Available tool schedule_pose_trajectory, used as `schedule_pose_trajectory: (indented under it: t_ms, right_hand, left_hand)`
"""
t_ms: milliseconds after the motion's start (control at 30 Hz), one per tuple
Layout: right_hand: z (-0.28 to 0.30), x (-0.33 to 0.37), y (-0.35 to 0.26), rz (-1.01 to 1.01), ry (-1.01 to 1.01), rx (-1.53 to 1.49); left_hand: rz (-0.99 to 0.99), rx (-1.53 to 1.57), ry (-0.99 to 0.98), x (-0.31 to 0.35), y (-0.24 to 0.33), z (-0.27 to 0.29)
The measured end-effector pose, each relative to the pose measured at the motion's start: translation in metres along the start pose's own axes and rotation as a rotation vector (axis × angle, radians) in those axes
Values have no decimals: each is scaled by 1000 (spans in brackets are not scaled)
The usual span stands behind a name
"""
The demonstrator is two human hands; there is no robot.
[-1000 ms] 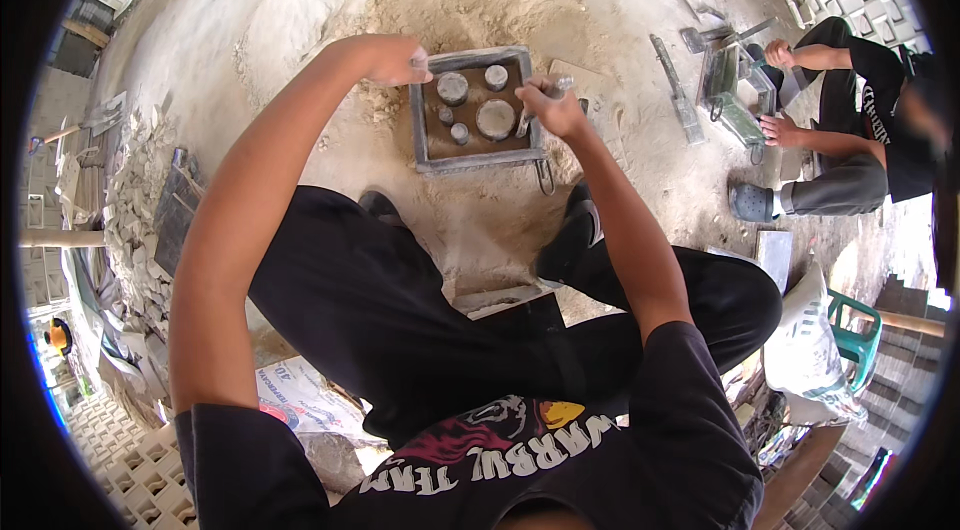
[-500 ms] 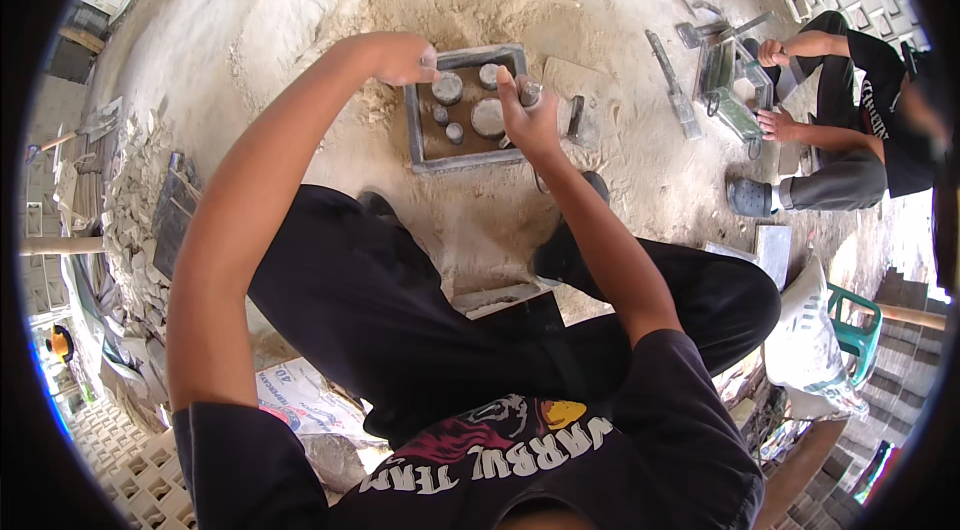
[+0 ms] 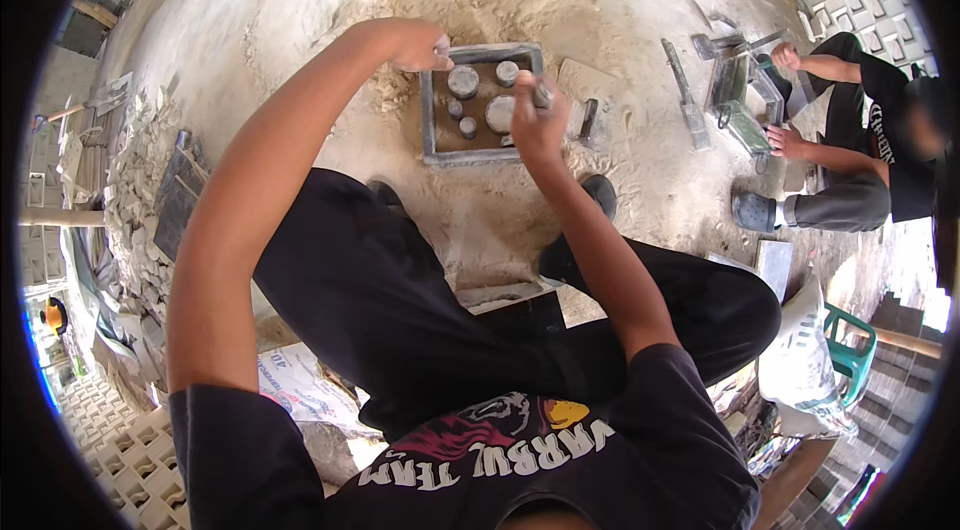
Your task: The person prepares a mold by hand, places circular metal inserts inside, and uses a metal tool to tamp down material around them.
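Right hand (image 3: 537,120): fingers curled shut around a small grey cylindrical piece (image 3: 541,94), held over the right edge of the square grey metal mould frame (image 3: 430,110). Hand overlaps the frame's right wall; whether it touches it cannot be told.

Left hand (image 3: 415,43): fingers bent, resting at the frame's upper left corner, fingertips touching or just at the rim. No object seen in it; exact grip cannot be told.

Mould frame: lies flat on the sandy ground (image 3: 600,0), directly ahead of the person's knees. Inside, brown fill with several round grey discs; largest disc (image 3: 463,81) near the upper left, a smaller one (image 3: 507,72) beside it to the right, another large disc (image 3: 499,114) just left of the right hand, two small ones (image 3: 466,125) lower left.

Just right of the frame: a flat grey slab (image 3: 578,85) and a short dark bar (image 3: 589,117) on the sand.

Further right, well apart: a long grey metal tool (image 3: 686,95) on the ground, then a second person (image 3: 850,160), crouched, both hands on another metal mould (image 3: 745,95).

Far left: pile of broken grey pieces (image 3: 140,190).
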State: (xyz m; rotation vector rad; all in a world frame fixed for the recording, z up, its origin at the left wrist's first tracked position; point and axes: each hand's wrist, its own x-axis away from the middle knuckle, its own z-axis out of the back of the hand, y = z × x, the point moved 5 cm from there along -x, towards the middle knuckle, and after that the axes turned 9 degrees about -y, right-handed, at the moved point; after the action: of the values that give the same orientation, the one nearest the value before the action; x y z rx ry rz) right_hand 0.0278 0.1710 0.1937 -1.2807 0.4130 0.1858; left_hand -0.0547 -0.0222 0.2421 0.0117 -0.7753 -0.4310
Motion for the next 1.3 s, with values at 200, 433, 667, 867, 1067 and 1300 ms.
schedule_pose_trajectory:
  t_ms: [200, 433, 667, 867, 1067, 1300]
  right_hand:
    - [-3, 2, -13, 43, -37, -55]
    - [-17, -2, 9, -100, -279, -217]
    - [-23, -5, -1, -8, -159, -188]
    - [-42, -11, -11, 10, -184, -7]
    - [-47, -23, 28, -28, -228, -74]
    - [-45, -41, 9, 6, -80, -67]
  left_hand:
    - [-6, 4, -6, 0, 4, -1]
    - [-26, 6, -4, -3, -9, -12]
    - [58, 60, -24, -1, -10, 1]
    - [8, 46, -39, -7, -15, -12]
    - [63, -73, -6, -3, -5, 1]
    - [26, -134, 23, -5, -13, -4]
